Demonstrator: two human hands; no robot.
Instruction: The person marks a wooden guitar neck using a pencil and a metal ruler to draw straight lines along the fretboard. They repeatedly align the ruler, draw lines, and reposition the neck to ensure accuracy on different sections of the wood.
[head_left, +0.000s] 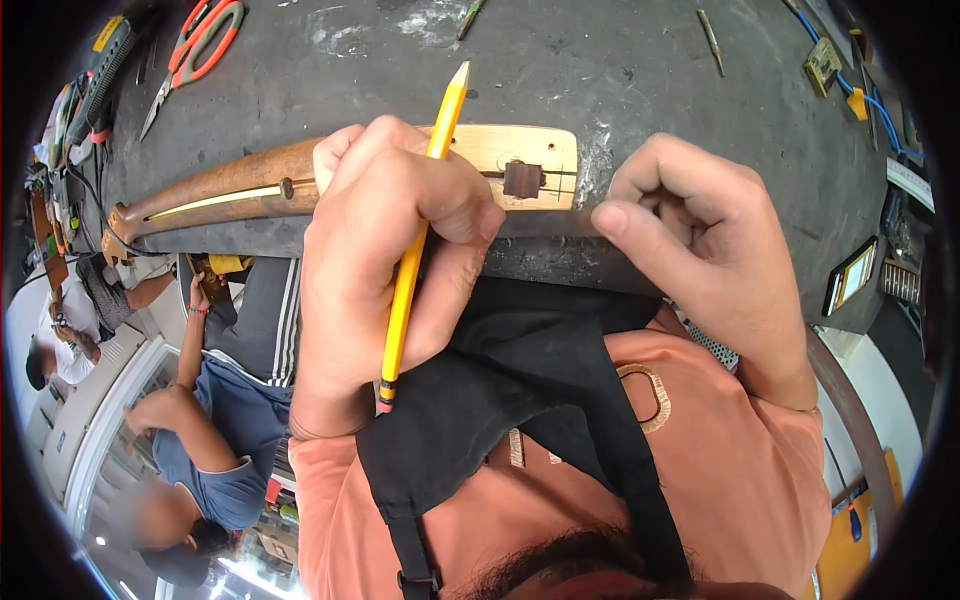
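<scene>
1. left hand (395, 235): closed round yellow pencil (405, 290), tip pointing away from wrist.
2. long wooden piece (245, 170): runs beneath left hand, out both sides; contact unclear.
3. dark block (522, 181): on its pale end, between hands.
4. right hand (705, 215): loosely curled, just beyond that end.

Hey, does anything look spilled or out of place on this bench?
Chalky white smears streak the dark grey workbench, at the view's top and right of the long brown wooden piece, oddly pale, perhaps spilled powder.
</scene>
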